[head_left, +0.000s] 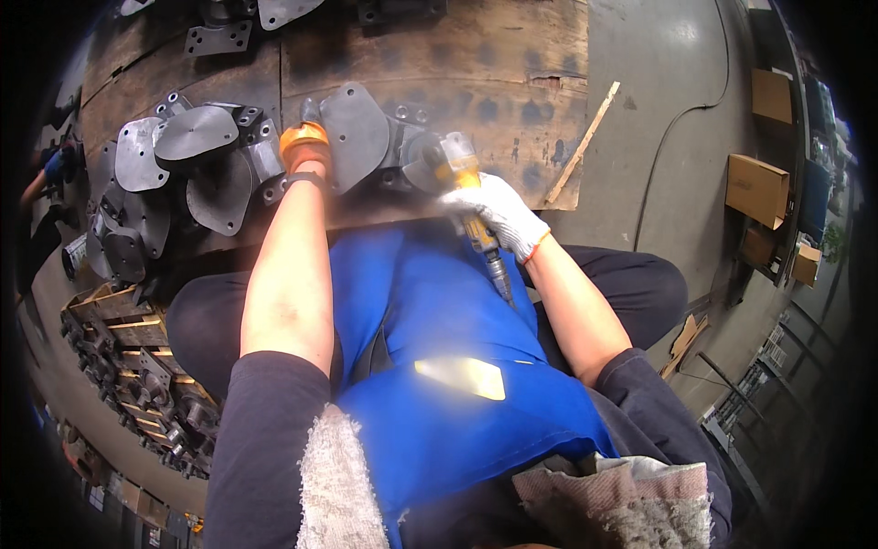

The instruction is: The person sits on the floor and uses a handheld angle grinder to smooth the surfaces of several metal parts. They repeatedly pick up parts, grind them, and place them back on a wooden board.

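Observation:
My left hand [305, 145], in an orange glove, is closed at the left edge of a grey metal bracket [355, 137], next to its rounded plate; the fingertips are partly hidden. My right hand [498, 209], in a white knit glove, wraps round the body of a yellow angle grinder [471, 197]. The grinder's head is close to the bracket's right end, where a round, blurred shape shows. Its tail, with a metal fitting [498, 274], points down toward my blue apron [439, 311].
Several similar metal brackets [197, 133] crowd the left of the worn wooden tabletop [512, 55], with more at its far edge. A thin wood strip [585, 142] lies at the right. A hose [651, 174] crosses the floor; cardboard boxes [757, 188] stand beyond. A pallet of parts [137, 329] is at lower left.

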`<state>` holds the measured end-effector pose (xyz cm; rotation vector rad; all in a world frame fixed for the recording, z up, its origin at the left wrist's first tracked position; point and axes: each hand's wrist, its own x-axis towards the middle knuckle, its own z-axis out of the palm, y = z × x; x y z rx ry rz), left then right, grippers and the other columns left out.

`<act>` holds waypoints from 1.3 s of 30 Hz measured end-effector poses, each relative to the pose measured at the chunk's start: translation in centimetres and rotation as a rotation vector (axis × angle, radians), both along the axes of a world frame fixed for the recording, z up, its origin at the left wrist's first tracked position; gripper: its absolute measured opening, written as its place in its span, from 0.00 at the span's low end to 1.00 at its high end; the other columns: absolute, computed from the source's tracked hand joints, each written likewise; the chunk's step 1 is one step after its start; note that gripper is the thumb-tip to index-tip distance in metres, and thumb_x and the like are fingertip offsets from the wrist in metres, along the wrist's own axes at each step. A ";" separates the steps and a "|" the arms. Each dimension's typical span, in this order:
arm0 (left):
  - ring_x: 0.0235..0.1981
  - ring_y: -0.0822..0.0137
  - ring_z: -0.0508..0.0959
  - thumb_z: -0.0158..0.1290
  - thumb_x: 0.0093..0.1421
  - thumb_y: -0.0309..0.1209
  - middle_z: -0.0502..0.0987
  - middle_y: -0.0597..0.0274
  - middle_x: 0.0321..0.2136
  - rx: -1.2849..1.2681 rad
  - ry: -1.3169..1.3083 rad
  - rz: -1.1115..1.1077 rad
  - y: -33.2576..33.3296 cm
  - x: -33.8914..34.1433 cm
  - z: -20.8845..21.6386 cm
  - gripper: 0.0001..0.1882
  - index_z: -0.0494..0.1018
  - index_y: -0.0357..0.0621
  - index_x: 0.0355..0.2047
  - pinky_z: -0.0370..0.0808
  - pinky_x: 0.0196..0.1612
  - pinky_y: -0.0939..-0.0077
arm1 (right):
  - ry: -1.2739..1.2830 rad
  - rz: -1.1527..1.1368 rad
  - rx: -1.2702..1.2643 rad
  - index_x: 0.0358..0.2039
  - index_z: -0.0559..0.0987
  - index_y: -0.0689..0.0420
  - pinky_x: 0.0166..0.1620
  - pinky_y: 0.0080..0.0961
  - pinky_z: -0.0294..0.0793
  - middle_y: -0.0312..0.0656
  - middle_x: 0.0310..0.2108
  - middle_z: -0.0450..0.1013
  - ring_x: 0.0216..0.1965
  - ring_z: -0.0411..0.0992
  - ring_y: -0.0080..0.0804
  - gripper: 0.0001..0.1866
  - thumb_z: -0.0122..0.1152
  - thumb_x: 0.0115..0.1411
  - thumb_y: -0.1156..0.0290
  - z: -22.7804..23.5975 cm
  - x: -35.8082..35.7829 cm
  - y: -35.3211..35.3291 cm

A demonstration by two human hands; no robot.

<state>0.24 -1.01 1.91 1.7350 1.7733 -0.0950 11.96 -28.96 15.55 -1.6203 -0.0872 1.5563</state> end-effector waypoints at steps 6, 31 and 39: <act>0.52 0.43 0.75 0.31 0.62 0.69 0.78 0.42 0.44 -0.028 0.006 0.003 -0.2 0.2 1.2 0.45 0.78 0.36 0.45 0.69 0.55 0.58 | -0.043 0.024 -0.010 0.25 0.78 0.58 0.28 0.21 0.69 0.36 0.20 0.73 0.21 0.70 0.23 0.11 0.67 0.54 0.64 1.8 0.1 0.8; 0.54 0.44 0.73 0.34 0.59 0.71 0.77 0.41 0.47 -0.050 -0.003 0.017 -0.2 0.0 1.3 0.48 0.76 0.34 0.48 0.68 0.56 0.58 | -0.113 0.069 -0.057 0.27 0.77 0.58 0.24 0.21 0.69 0.37 0.19 0.72 0.19 0.70 0.23 0.10 0.68 0.52 0.67 2.0 -0.7 2.2; 0.54 0.44 0.74 0.34 0.59 0.71 0.78 0.41 0.46 -0.028 -0.047 0.039 0.0 -0.2 0.2 0.47 0.77 0.36 0.47 0.69 0.55 0.58 | -0.191 0.034 -0.105 0.23 0.77 0.58 0.20 0.22 0.66 0.37 0.15 0.70 0.15 0.68 0.24 0.11 0.68 0.52 0.66 1.5 -0.1 2.2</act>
